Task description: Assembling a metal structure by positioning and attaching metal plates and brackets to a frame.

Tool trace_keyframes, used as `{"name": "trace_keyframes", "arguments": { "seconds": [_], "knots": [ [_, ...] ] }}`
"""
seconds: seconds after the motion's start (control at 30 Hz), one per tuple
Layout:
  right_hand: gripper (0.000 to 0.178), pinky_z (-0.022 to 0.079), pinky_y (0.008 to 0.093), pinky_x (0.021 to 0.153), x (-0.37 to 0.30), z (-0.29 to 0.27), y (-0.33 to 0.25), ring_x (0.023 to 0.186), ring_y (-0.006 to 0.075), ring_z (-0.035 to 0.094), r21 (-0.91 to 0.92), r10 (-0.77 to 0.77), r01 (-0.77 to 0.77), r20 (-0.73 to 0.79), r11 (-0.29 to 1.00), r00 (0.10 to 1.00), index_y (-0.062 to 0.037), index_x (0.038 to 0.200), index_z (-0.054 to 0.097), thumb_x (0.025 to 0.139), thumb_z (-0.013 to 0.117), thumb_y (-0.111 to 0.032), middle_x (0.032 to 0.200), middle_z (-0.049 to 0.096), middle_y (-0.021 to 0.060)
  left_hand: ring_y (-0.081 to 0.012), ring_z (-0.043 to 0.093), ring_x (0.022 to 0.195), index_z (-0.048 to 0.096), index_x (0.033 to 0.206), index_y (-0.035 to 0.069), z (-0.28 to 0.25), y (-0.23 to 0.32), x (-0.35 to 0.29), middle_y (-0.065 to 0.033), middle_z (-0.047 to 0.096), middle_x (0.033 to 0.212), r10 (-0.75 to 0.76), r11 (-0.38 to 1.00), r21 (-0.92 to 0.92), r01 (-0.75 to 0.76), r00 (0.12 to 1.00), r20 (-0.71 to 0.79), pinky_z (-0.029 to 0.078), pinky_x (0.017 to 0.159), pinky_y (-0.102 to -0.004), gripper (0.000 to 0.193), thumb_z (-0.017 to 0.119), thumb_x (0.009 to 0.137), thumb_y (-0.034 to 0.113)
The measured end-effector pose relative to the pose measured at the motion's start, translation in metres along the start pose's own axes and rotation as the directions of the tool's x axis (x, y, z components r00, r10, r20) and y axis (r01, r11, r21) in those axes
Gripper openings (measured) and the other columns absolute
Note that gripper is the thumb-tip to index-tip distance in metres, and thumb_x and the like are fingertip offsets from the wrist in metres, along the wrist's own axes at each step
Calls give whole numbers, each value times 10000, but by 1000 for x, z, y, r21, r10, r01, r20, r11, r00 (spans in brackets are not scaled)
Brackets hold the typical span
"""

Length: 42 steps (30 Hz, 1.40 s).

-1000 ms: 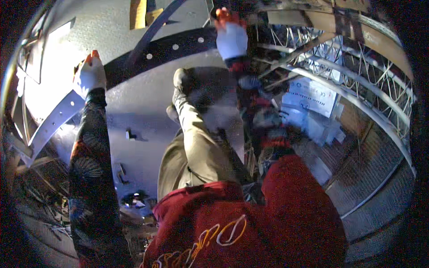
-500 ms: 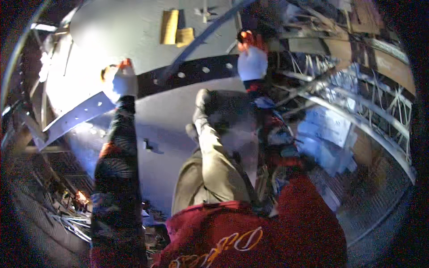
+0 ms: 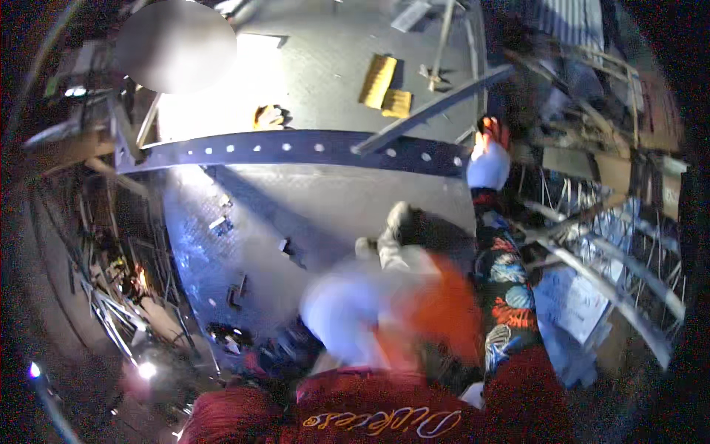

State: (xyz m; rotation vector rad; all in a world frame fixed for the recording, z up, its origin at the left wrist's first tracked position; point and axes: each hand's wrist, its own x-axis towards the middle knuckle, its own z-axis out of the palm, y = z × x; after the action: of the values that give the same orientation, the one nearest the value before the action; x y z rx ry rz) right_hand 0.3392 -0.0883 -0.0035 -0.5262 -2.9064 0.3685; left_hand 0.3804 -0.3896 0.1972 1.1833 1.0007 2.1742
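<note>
A long dark steel beam with a row of round holes [image 3: 296, 150] runs across the view ahead of me. My right hand [image 3: 491, 140], in an orange glove with a pale cuff, is closed at the beam's right end; its far fingers are partly hidden. My left hand [image 3: 433, 311] is a smear of orange close to my waist, off the beam, its fingers unreadable. A narrow metal bar [image 3: 436, 107] slants over the beam's far edge. Beyond the beam's left half is a pale and yellow work glove [image 3: 268, 117]; whether a hand is in it I cannot tell.
Two yellow pieces [image 3: 379, 80] lie on the grey surface beyond the beam. Metal framing [image 3: 606, 259] crowds the right side, with pale sheets [image 3: 573, 303] under it. Scrap strips [image 3: 111, 311] lie at left. My shoe [image 3: 399, 214] stands below the beam.
My left hand has come off the beam and swung back toward my waist. The view has turned, so the beam sits lower and flatter. My right hand stays at its right end.
</note>
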Motion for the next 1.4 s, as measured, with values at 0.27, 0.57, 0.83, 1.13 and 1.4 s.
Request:
{"name": "trace_keyframes", "arguments": {
  "seconds": [0.27,0.57,0.83,1.13,1.4],
  "knots": [
    [331,359,411,1090,-2,23,25,1321,331,454,8,-37,38,-64,999,997,-42,1220,636,974,504,-221,1360,578,82,-349,560,816,597,856,6,113,39,58,-137,587,859,314,844,-447,-296,949,-35,442,745,-448,260,603,904,261],
    [369,310,458,1109,-2,23,24,1319,328,440,-107,-137,123,-131,987,982,-63,1283,600,975,493,-237,1387,554,85,-325,569,823,609,894,-3,111,48,62,-135,604,895,366,873,-355,-335,930,23,448,740,-426,236,598,893,233],
    [372,311,451,1101,-1,29,24,1382,284,363,-66,-54,52,-20,996,998,-86,1268,607,999,403,-244,1480,459,33,-303,577,830,620,927,-11,108,54,60,-133,620,926,379,887,-289,-360,925,12,454,736,-406,225,594,884,208],
    [374,320,479,1095,-12,36,30,1362,319,395,-100,-115,108,-67,989,991,-77,1265,610,981,475,-278,1428,516,63,-278,586,837,632,966,-20,94,65,55,-131,637,962,397,877,-279,-392,917,-39,460,731,-383,224,590,873,179],
    [360,409,448,1023,2,27,15,1234,303,519,-90,-126,109,-205,990,971,-118,1283,602,971,516,-276,1346,587,36,-256,594,844,643,999,-28,61,52,14,-129,653,993,122,984,-100,-146,970,-212,465,727,-363,234,585,864,154]
  ]
}}
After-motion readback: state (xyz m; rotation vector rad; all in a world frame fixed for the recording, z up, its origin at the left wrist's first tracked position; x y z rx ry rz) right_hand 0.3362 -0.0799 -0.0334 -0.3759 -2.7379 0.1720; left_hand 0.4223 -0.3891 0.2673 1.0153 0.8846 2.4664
